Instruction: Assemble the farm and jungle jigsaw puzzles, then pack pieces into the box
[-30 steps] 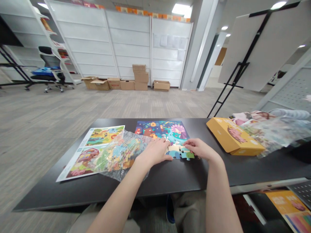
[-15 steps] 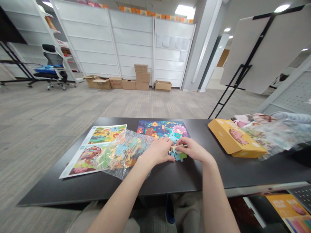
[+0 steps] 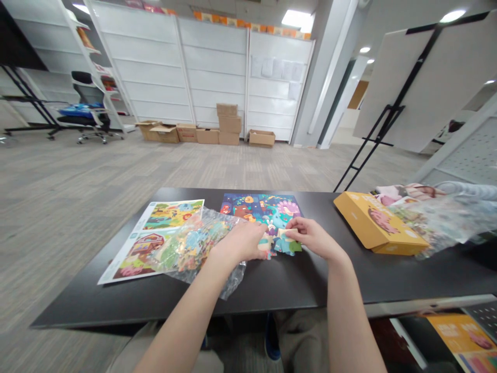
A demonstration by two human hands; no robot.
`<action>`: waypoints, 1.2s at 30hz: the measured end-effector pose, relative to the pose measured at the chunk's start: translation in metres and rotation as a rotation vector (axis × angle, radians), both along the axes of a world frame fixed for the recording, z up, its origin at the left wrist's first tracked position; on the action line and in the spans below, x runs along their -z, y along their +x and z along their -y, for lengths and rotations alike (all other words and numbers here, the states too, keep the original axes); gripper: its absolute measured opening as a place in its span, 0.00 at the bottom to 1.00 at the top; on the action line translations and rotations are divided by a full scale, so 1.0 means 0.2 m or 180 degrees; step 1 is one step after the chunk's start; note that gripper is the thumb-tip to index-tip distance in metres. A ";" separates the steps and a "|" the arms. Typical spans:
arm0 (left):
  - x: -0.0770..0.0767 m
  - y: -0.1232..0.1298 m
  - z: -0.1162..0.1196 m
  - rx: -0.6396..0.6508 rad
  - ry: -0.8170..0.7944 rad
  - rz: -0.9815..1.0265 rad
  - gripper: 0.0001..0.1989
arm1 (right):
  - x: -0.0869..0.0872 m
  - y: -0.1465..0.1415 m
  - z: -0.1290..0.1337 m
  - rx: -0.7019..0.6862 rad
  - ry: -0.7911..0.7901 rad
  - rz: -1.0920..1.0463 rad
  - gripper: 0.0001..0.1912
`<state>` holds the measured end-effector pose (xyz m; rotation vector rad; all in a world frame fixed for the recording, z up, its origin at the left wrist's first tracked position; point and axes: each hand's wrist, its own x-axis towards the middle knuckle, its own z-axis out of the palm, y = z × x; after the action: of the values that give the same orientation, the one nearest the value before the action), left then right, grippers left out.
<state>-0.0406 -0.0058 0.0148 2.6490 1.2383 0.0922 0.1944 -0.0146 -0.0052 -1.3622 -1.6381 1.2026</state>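
A dark blue picture puzzle [image 3: 252,203] printed with animals lies at the table's far edge. In front of it, small jigsaw pieces [image 3: 288,246] in blue and green sit together between my hands. My right hand [image 3: 310,236] pinches a pale puzzle piece [image 3: 290,234] above them. My left hand [image 3: 244,241] curls its fingers and thumb around another puzzle piece [image 3: 265,242] with pale and reddish parts. Left of that hand, a clear plastic bag [image 3: 190,246] holds many loose pieces. The bag partly covers a printed picture sheet [image 3: 134,256].
A yellow box [image 3: 378,223] stands on the right of the black table [image 3: 267,287]. Beyond it lies another clear bag [image 3: 446,215] with colourful contents. Cardboard boxes [image 3: 207,135] line the far wall, and a whiteboard stand [image 3: 382,127] is at right.
My left hand has shifted left, uncovering puzzle pieces between the hands. My right hand stays near the blue and green pieces, moving slightly right. The plastic bag's near edge has shifted.
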 end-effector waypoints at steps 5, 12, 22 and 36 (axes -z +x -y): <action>0.01 0.03 0.01 0.0127 -0.0033 0.0280 0.31 | 0.03 -0.07 -0.02 -0.0122 0.0013 0.0074 0.20; -0.01 0.05 0.02 0.0285 0.0079 0.0399 0.31 | 0.05 -0.10 -0.05 -0.0226 0.0381 0.0714 0.15; -0.03 -0.01 0.01 0.0328 0.0303 0.0637 0.32 | 0.00 -0.11 -0.02 -0.0180 0.0372 0.0323 0.19; -0.28 -0.29 0.12 -0.0871 0.0290 0.0203 0.07 | -0.04 -0.25 0.01 -0.0009 0.0349 -0.0439 0.20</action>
<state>-0.0984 -0.0296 0.0702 2.5110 1.6022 0.2804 0.1449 -0.0173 0.0026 -1.1834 -1.5851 1.1643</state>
